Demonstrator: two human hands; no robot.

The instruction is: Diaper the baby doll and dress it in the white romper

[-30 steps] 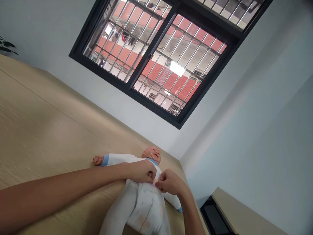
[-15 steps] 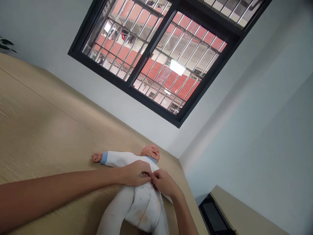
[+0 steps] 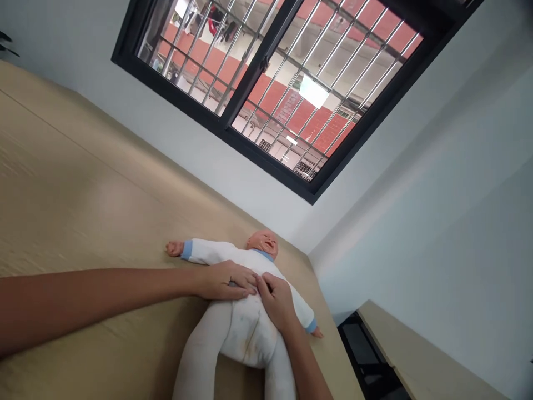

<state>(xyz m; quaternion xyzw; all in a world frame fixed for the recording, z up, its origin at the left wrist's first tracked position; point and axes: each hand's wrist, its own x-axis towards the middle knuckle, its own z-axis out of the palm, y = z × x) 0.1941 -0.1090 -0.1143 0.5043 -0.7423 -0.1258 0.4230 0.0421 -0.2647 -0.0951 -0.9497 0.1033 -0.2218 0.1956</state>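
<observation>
- You have a light wood tabletop [image 3: 83, 166] under the baby doll, running past it in both directions.
- Note the white wall [image 3: 200, 166] rising behind the tabletop, beyond the baby doll's head.
- Locate the black-framed sliding window [image 3: 266, 94] with steel security bars in that wall, beyond the baby doll's head.
- Locate the lower wooden ledge [image 3: 420, 355] and dark panel [image 3: 366, 350] well off to the side of the baby doll, past its raised-side hand.
- The baby doll [image 3: 245, 300] lies on its back on the tabletop, arms spread, legs toward you.
- The white romper [image 3: 245, 328] covers the baby doll, with blue cuffs and collar and faint stains low on the front.
- Your left hand [image 3: 229, 280] lies on the baby doll's chest, fingers extended and relaxed, with no clenching visible.
- Your right hand [image 3: 277, 303] rests just beside your left hand on the romper front, fingers curled; you cannot tell whether they pinch the fabric.
</observation>
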